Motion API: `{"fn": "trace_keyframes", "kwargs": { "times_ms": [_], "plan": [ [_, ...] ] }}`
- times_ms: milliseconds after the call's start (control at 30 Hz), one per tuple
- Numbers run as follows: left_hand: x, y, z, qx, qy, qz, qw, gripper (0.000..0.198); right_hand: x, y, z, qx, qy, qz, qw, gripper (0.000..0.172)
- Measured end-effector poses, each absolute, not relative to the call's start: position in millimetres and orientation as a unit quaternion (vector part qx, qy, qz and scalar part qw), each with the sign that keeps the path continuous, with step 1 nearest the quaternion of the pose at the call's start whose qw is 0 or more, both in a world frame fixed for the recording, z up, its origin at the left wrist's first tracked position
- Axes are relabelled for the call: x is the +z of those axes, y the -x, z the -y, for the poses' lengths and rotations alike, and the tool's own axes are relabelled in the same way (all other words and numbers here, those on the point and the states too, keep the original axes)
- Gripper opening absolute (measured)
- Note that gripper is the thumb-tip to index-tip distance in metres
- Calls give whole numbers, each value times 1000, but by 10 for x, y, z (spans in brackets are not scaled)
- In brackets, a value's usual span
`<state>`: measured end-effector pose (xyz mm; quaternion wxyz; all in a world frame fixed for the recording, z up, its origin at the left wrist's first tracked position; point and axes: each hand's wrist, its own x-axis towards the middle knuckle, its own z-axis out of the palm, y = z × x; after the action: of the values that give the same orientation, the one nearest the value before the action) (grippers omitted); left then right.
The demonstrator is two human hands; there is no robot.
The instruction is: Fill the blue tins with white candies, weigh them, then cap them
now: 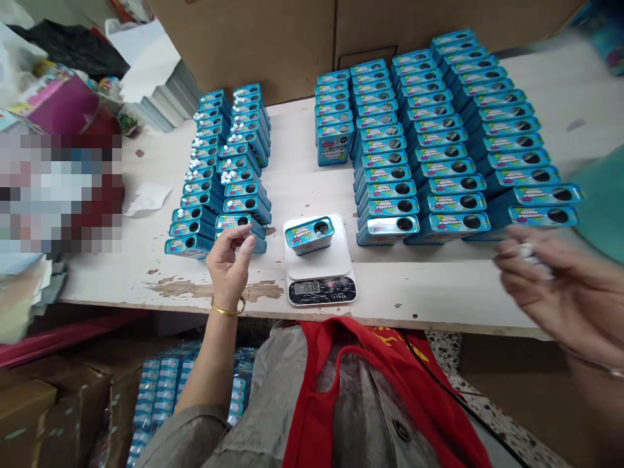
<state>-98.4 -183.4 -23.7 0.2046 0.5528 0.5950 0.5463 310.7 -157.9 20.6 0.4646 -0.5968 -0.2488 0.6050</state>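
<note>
A blue tin (pixel 310 234) with a round hole in its lid stands on a small white scale (pixel 319 270) at the table's front edge; the display shows digits. My left hand (pixel 229 262) is raised just left of the scale, fingers curled, touching the nearest tin (pixel 241 223) of the left rows. My right hand (pixel 550 286) is blurred at the right, fingers closed around small white pieces (pixel 529 252). It hovers just in front of the right block of tins.
Two rows of tins (pixel 221 169) with white pieces on their lids stand left. A large block of tins (pixel 439 136) fills the right. Cardboard boxes (pixel 292 39) line the back. More tins lie in a box (pixel 160 390) under the table.
</note>
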Motion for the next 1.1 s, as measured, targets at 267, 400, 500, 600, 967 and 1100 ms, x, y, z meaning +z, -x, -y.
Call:
{"fn": "trace_keyframes", "kwargs": {
  "times_ms": [267, 400, 500, 600, 967, 1100],
  "plan": [
    [-223, 896, 1810, 519, -592, -578, 215, 21, 111, -2270, 1823, 757, 509, 210, 351, 22],
    [-165, 829, 1785, 505, -614, -574, 195, 20, 117, -2040, 1809, 788, 460, 226, 340, 21],
    [-145, 804, 1768, 507, -619, -567, 196, 19, 197, -1846, 1705, 795, 432, 272, 328, 20],
    [-153, 796, 1753, 506, -624, -561, 199, 19, 312, -1640, 1525, 774, 414, 363, 314, 23],
    [-124, 829, 1756, 478, -648, -563, 183, 18, 378, -1399, 1229, 687, 394, 523, 314, 53],
    [13, 773, 1626, 431, -711, -533, 159, 20, 302, -1585, 1382, 742, 398, 454, 291, 32]
  ]
}}
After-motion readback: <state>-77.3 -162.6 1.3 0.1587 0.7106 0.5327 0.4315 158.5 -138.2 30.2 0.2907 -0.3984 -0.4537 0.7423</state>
